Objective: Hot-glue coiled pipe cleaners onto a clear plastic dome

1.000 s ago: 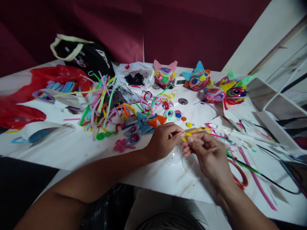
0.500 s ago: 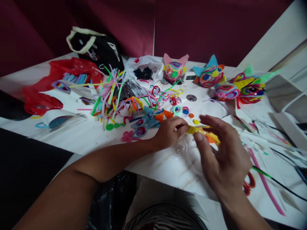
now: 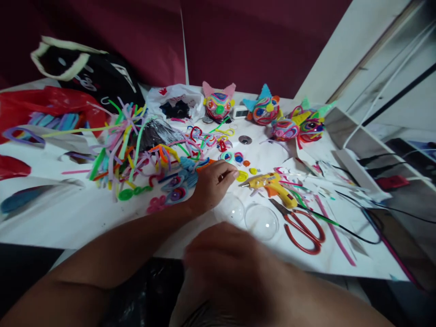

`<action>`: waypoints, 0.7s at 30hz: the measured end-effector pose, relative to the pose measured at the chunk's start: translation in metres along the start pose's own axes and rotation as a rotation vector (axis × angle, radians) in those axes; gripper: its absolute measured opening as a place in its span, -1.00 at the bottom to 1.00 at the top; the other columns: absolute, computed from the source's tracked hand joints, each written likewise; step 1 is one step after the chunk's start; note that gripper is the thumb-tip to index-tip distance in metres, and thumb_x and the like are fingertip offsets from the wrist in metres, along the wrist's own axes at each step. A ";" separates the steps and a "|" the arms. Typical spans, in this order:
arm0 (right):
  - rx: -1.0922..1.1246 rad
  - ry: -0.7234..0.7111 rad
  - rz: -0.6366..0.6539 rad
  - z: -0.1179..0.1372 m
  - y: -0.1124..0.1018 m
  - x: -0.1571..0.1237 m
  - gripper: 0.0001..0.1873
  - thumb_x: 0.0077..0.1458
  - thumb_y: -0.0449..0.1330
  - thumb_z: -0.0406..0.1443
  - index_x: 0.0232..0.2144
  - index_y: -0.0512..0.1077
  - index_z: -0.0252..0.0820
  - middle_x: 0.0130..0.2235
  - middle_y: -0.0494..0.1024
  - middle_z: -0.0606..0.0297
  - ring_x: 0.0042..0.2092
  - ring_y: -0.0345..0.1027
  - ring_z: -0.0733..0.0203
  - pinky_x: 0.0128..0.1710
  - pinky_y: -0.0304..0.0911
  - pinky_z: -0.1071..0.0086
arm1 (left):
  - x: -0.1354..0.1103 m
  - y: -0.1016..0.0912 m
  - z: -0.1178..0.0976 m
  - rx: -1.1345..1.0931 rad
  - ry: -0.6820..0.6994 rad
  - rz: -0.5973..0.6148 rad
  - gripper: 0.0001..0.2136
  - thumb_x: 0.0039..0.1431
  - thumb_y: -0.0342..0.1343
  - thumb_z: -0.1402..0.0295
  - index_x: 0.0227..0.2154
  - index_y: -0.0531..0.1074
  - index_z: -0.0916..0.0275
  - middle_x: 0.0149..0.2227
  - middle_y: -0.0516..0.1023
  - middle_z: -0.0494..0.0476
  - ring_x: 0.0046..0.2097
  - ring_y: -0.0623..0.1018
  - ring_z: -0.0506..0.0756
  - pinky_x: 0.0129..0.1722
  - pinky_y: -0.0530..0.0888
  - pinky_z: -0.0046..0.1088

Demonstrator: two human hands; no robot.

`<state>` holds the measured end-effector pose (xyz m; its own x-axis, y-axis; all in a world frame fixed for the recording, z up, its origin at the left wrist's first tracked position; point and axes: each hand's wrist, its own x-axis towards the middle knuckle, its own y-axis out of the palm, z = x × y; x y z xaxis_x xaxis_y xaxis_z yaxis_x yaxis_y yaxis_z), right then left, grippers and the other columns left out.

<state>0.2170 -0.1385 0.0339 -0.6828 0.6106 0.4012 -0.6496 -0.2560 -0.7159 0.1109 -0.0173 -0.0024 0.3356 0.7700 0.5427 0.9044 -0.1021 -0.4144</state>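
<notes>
My left hand point(image 3: 215, 184) is over the middle of the table, thumb and fingers pinched together at the edge of a yellow pipe-cleaner coil point(image 3: 242, 175). My right hand point(image 3: 231, 263) is close to the camera at the table's front edge, smeared by motion, so its fingers cannot be made out. Two clear plastic half-spheres point(image 3: 261, 222) lie between my hands. To the right of the coil rests a yellow glue gun point(image 3: 269, 182), with orange-handled scissors point(image 3: 301, 229) in front of it. Blue coiled pipe-cleaner pieces point(image 3: 177, 193) sit left of my left hand.
A heap of coloured pipe cleaners point(image 3: 127, 145) spreads on the left, near a red plastic bag point(image 3: 17, 104) and a black tote bag point(image 3: 112, 81). Several decorated animal-head balls point(image 3: 220, 105) stand at the back. A phone point(image 3: 398, 236) and cables lie at right.
My right hand has drawn back from beside the yellow coil toward my body, uncovering the glue gun and scissors. The camera view has turned to the right. My left hand stays at the coil.
</notes>
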 end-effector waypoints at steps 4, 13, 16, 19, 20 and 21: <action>-0.467 0.408 -0.182 -0.048 -0.058 -0.050 -0.73 0.24 0.03 -0.28 -0.06 0.43 -0.18 -0.09 0.54 0.14 -0.05 0.40 0.14 -0.03 0.31 0.24 | 0.004 -0.003 0.002 -0.005 -0.021 -0.006 -0.85 0.19 0.04 0.44 -0.49 0.38 0.28 -0.47 0.39 -0.01 -0.40 0.36 -0.03 -0.37 0.26 -0.52; -0.684 0.827 -0.021 -0.120 -0.083 -0.084 -0.68 0.13 0.10 -0.09 -0.22 0.48 -0.17 -0.30 0.54 0.14 -0.33 0.41 0.04 -0.39 0.22 0.25 | 0.013 -0.005 0.003 -0.107 -0.133 0.186 -0.84 0.18 0.02 0.38 -0.49 0.39 0.29 -0.58 0.33 -0.06 -0.52 0.32 -0.07 -0.51 0.25 -0.58; -0.612 0.840 0.003 -0.129 -0.087 -0.084 -0.71 0.08 0.12 -0.07 -0.35 0.48 -0.14 -0.36 0.52 0.21 -0.42 0.35 0.14 -0.45 0.15 0.31 | 0.010 -0.013 0.007 -0.164 -0.151 0.266 -0.83 0.17 0.03 0.34 -0.48 0.39 0.29 -0.58 0.33 -0.06 -0.54 0.32 -0.08 -0.54 0.25 -0.60; -0.527 0.855 -0.036 -0.131 -0.091 -0.089 -0.63 0.06 0.12 0.00 -0.31 0.46 -0.16 -0.36 0.53 0.21 -0.43 0.36 0.17 -0.46 0.19 0.32 | -0.001 -0.024 0.013 -0.188 -0.169 0.284 -0.83 0.17 0.05 0.32 -0.46 0.41 0.30 -0.54 0.33 -0.04 -0.53 0.31 -0.09 -0.55 0.25 -0.60; -0.492 0.862 -0.063 -0.130 -0.092 -0.091 -0.59 0.05 0.12 0.03 -0.29 0.46 -0.16 -0.37 0.54 0.21 -0.44 0.36 0.16 -0.47 0.21 0.31 | -0.006 -0.027 0.014 -0.191 -0.177 0.287 -0.83 0.18 0.05 0.32 -0.45 0.41 0.29 -0.52 0.34 -0.04 -0.53 0.31 -0.09 -0.55 0.25 -0.59; -0.454 0.868 -0.090 -0.127 -0.093 -0.093 -0.56 0.05 0.12 0.06 -0.27 0.45 -0.17 -0.38 0.54 0.21 -0.45 0.37 0.16 -0.49 0.23 0.31 | -0.011 -0.030 0.016 -0.195 -0.183 0.290 -0.83 0.19 0.05 0.32 -0.44 0.42 0.29 -0.52 0.34 -0.03 -0.52 0.32 -0.08 -0.55 0.26 -0.59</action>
<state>0.3837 -0.0762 -0.0093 -0.0365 0.9987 0.0361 -0.3730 0.0199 -0.9276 0.0758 -0.0129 -0.0076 0.5481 0.7892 0.2770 0.8179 -0.4364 -0.3749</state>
